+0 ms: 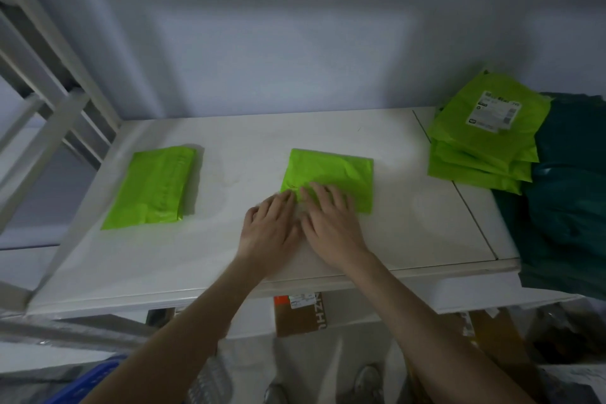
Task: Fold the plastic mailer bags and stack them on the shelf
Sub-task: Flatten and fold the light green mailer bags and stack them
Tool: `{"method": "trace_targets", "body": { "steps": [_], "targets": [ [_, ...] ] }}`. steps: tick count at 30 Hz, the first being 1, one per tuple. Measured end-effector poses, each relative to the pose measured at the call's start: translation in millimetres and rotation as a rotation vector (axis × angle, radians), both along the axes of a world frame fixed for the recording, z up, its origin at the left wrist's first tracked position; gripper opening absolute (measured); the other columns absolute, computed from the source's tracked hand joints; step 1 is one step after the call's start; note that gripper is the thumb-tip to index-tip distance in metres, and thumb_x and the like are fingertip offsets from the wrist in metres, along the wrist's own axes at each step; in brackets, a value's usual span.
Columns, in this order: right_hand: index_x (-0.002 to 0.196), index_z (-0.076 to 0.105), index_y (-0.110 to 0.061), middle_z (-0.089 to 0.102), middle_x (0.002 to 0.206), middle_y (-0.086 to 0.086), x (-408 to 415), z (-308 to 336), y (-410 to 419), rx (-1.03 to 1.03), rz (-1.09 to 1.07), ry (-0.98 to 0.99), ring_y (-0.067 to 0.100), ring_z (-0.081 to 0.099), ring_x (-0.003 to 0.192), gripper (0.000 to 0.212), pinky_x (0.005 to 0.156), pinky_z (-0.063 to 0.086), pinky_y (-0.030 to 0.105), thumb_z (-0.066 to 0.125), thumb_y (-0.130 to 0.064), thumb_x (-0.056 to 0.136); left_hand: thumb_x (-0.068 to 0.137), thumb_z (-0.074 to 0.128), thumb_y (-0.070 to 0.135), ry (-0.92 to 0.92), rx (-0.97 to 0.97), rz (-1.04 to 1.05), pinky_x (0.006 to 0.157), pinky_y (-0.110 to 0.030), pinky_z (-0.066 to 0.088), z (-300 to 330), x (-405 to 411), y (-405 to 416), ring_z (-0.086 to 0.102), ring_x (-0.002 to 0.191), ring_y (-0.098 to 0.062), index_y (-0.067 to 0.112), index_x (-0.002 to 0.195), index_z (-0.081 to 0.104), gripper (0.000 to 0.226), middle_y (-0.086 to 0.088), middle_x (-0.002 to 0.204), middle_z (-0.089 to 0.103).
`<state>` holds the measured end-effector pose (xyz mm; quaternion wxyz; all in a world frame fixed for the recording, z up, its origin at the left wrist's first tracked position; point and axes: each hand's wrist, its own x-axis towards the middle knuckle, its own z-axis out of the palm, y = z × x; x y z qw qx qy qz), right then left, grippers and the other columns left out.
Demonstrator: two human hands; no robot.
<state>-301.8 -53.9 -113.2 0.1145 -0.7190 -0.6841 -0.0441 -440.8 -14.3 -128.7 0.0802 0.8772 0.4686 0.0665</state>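
A white shelf board (229, 259) fills the middle of the frame, with a pale wall behind it. Its front edge runs across the lower part of the frame, and a white frame of bars (49, 128) stands at its left end. There is bare white board between the bags and along the front edge.

A folded green mailer bag (331, 175) lies flat in the middle of the board. Its long side runs left to right, tipped a little. Its far edge faces the wall.

The left hand (269, 233) lies flat near the bag's lower left corner. Its fingers are straight and close together, and the tips touch the bag's edge. The right hand (331, 223) lies just beside it, with straight, spread fingers pressing down on the near part of the bag. Neither hand curls round anything.

Another folded green bag (154, 187) lies in the left part of the board, well apart from the hands. Its long side runs from the front toward the wall.

At the upper right a pile of green bags (482, 141) sits with a white label (495, 111) on top. Dark green bags (570, 193) lie at the right edge, touching the pile.

Below the board a brown box (301, 315) shows, and a blue crate (85, 384) sits at the lower left
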Motion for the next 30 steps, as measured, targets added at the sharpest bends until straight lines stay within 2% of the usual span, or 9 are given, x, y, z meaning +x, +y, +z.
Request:
{"method": "trace_targets", "body": {
  "steps": [2, 5, 7, 10, 13, 16, 18, 24, 30],
  "targets": [
    [0.122, 0.060, -0.017, 0.060, 0.118, 0.003, -13, -3, 5, 0.019, 0.014, -0.009, 0.027, 0.055, 0.104, 0.048, 0.086, 0.047, 0.043, 0.031, -0.036, 0.088, 0.085, 0.015, 0.045, 0.023, 0.009, -0.011, 0.102, -0.038, 0.033, 0, 1, 0, 0.040, 0.131, -0.020, 0.017, 0.141, 0.041, 0.067, 0.002, 0.144, 0.042],
    [0.120, 0.060, -0.014, 0.060, 0.114, -0.001, -23, -5, 13, 0.011, -0.002, 0.007, 0.023, 0.052, 0.103, 0.048, 0.085, 0.046, 0.043, 0.028, -0.034, 0.092, 0.082, 0.030, 0.035, -0.006, 0.119, -0.005, 0.078, -0.038, 0.049, 0, 1, 4, 0.062, 0.100, -0.025, 0.011, 0.118, 0.061, 0.053, -0.003, 0.114, 0.063],
    [0.119, 0.062, -0.013, 0.061, 0.111, -0.002, -21, -6, 16, 0.025, -0.029, 0.013, 0.022, 0.055, 0.101, 0.049, 0.087, 0.046, 0.046, 0.026, -0.035, 0.092, 0.081, 0.032, 0.033, -0.022, 0.148, -0.007, 0.070, -0.036, 0.050, 5, 2, 7, 0.062, 0.087, -0.024, 0.011, 0.114, 0.063, 0.050, -0.002, 0.100, 0.064],
    [0.119, 0.062, -0.014, 0.063, 0.109, -0.004, -14, -9, 17, 0.040, -0.023, -0.018, 0.021, 0.056, 0.099, 0.048, 0.089, 0.046, 0.048, 0.030, -0.036, 0.091, 0.080, 0.034, 0.033, 0.021, 0.201, -0.027, 0.065, -0.033, 0.049, 8, 2, 12, 0.060, 0.079, -0.022, 0.011, 0.114, 0.063, 0.050, -0.002, 0.092, 0.062],
    [0.111, 0.065, -0.016, 0.062, 0.107, -0.004, -13, -14, 17, 0.054, -0.021, -0.035, 0.021, 0.054, 0.100, 0.044, 0.088, 0.045, 0.048, 0.032, -0.036, 0.090, 0.082, 0.033, 0.035, 0.040, 0.202, -0.034, 0.066, -0.033, 0.048, 4, 1, 13, 0.061, 0.083, -0.024, 0.014, 0.109, 0.065, 0.047, -0.002, 0.098, 0.063],
    [0.112, 0.065, -0.017, 0.062, 0.111, -0.004, -14, -15, 17, 0.049, -0.039, -0.048, 0.020, 0.054, 0.103, 0.045, 0.089, 0.044, 0.049, 0.032, -0.038, 0.090, 0.084, 0.033, 0.039, 0.044, 0.181, -0.031, 0.079, -0.034, 0.050, -1, -2, 14, 0.062, 0.104, -0.022, 0.017, 0.119, 0.062, 0.051, 0.002, 0.118, 0.063],
    [0.113, 0.066, -0.017, 0.063, 0.112, -0.005, -14, -15, 17, 0.060, -0.046, -0.063, 0.020, 0.056, 0.104, 0.047, 0.091, 0.043, 0.051, 0.031, -0.039, 0.091, 0.085, 0.032, 0.041, 0.058, 0.171, -0.035, 0.084, -0.037, 0.050, -2, -3, 14, 0.061, 0.110, -0.021, 0.018, 0.121, 0.063, 0.053, 0.004, 0.122, 0.063],
    [0.112, 0.068, -0.015, 0.066, 0.114, -0.004, -9, -16, 15, 0.122, -0.028, -0.103, 0.019, 0.060, 0.105, 0.049, 0.090, 0.045, 0.051, 0.031, -0.040, 0.091, 0.086, 0.031, 0.042, 0.067, 0.166, -0.015, 0.085, -0.037, 0.049, -2, -3, 13, 0.062, 0.108, -0.020, 0.017, 0.122, 0.063, 0.054, 0.005, 0.120, 0.065],
    [0.111, 0.068, -0.009, 0.067, 0.115, 0.005, 1, -19, 14, 0.092, -0.056, -0.060, 0.023, 0.062, 0.106, 0.052, 0.089, 0.050, 0.040, 0.034, -0.040, 0.088, 0.086, 0.031, 0.040, 0.074, 0.172, -0.005, 0.085, -0.040, 0.049, -3, -2, 14, 0.061, 0.108, -0.019, 0.018, 0.122, 0.062, 0.053, 0.006, 0.122, 0.064]
  ]
}}
